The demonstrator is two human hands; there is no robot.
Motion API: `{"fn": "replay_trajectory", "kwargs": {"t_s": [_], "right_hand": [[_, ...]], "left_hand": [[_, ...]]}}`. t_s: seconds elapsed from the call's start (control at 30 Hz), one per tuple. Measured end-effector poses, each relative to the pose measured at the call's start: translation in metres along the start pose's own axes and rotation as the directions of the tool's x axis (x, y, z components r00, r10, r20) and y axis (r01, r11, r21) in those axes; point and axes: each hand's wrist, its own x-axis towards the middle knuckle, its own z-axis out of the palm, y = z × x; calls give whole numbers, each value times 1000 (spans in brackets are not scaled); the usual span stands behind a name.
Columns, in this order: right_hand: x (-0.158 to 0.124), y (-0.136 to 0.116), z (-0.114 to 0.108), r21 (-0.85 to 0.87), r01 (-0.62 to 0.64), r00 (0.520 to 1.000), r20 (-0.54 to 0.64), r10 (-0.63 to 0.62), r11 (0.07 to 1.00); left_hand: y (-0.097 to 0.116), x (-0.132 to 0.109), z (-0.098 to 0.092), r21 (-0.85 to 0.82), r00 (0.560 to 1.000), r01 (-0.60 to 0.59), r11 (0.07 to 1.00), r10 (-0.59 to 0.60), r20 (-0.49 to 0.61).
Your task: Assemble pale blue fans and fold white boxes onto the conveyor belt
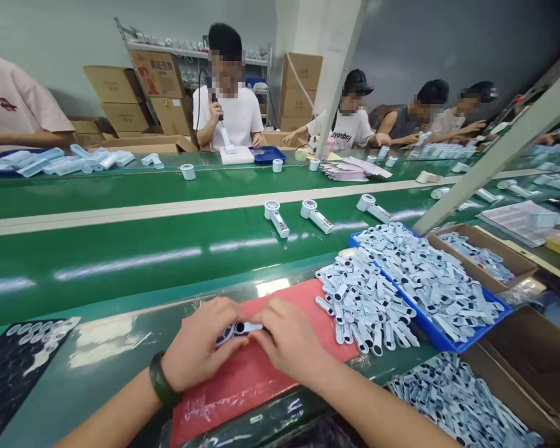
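Over a red mat (205,404), both my hands are closed around one light blue plastic piece (252,326) with a dark round spot. My left hand (203,342), with a dark green bangle at its wrist, grips the left end, where a purplish curved edge shows. The right end is pinched by my right hand (287,336). Fingers hide much of the piece, so its full shape cannot be made out. Right of my hands, a heap of small light blue plastic pieces with black ovals (364,298) lies partly on the mat.
A blue tray (466,345) full of similar pieces stands at right, above an open carton (518,379). Round-headed devices with handles (277,221) lie on the green conveyor belt (121,249). A slanted post (494,146) crosses at right. A black sheet (14,373) lies left. Several co-workers sit opposite.
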Motion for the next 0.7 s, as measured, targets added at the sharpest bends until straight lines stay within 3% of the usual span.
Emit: {"fn": "replay_trajectory", "kwargs": {"t_s": [0.13,0.33,0.47,0.7], "right_hand": [[1,1,-2,63,-7,1000,-19,8,998],[1,12,16,274,-44,991,-106,76,961],[-5,14,9,406,-106,994,32,102,908],[-24,3,-8,192,-126,962,265,72,973]], "left_hand": [[-3,-4,3,50,999,50,997,-50,-11],[-10,-2,10,75,993,118,990,-118,-16],[3,-9,8,96,997,81,992,-79,-19],[36,-29,18,199,995,67,978,-52,-82]]}}
